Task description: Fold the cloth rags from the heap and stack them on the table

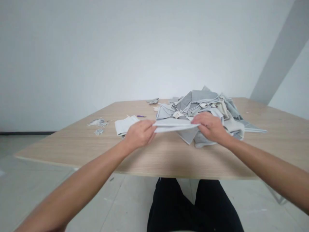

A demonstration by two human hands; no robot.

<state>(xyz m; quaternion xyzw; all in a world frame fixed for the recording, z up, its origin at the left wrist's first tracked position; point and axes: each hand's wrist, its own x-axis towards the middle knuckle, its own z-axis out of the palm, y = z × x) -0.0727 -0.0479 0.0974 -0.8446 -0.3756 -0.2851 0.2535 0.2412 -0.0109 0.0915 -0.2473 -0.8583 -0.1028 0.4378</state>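
Observation:
A light grey folded piece of fabric is stretched level between my two hands, above the near part of the table. My left hand is closed on its left end, fingers pinching the edge. At the other end, my right hand grips the fabric between thumb and fingers. Just behind my left hand lies a white-grey folded cloth. A large heap of grey and beige fabric pieces spreads behind and beside my right hand.
The wooden table reaches back to a pale wall. Toward the left lie small whitish scraps. A thin purple item rests near the folded cloth, and a small grey piece lies farther back. My legs are below the front edge.

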